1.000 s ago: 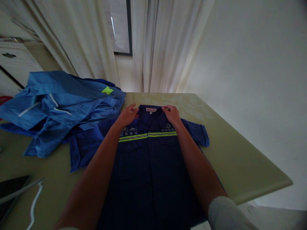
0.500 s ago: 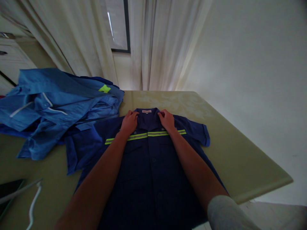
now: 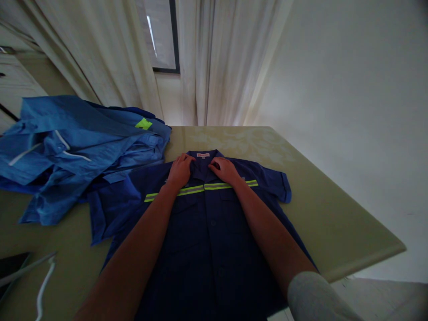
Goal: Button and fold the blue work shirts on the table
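Observation:
A navy short-sleeved work shirt [image 3: 194, 240] lies spread front up, collar away from me, with a yellow-green and grey reflective stripe across the chest. A pale label shows inside its collar. My left hand [image 3: 181, 170] is closed on the left side of the collar, fingertips at its edge. On the other side, my right hand [image 3: 225, 170] has its fingers curled and its thumb close to the forefinger, pinching the collar closer to the neck opening. My forearms cover parts of the shirt front.
To the left, a heap of lighter blue work clothes [image 3: 83, 138] touches the shirt's left sleeve. A dark flat object [image 3: 13, 267] and a white cable [image 3: 42, 290] lie at the near left. The table [image 3: 327, 214] ends at the right beside a white wall; curtains [image 3: 230, 67] hang behind.
My right hand has moved left along the collar, toward the neck opening. My left hand stays at its side of the collar. The view has shifted slightly.

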Demonstrator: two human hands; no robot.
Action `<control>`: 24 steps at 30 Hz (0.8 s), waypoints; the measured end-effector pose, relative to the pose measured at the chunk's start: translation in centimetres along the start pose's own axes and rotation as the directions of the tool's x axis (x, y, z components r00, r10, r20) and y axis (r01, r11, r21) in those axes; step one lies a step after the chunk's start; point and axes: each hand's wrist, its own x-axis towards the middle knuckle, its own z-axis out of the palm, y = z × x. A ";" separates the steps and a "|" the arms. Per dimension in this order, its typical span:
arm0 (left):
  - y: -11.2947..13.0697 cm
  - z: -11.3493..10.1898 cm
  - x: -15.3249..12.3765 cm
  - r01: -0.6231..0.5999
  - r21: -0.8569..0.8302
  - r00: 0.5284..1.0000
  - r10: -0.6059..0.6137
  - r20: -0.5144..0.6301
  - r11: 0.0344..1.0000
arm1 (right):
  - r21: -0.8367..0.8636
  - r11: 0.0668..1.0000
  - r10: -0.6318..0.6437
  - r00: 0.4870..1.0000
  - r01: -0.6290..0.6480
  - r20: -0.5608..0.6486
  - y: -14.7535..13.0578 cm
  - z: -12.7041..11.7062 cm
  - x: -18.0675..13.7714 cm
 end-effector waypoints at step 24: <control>4.4 -2.3 -1.6 -0.007 0.023 0.998 0.008 -0.054 1.000 | -0.190 0.958 0.206 0.977 -0.214 -0.057 -0.2 0.6 1.1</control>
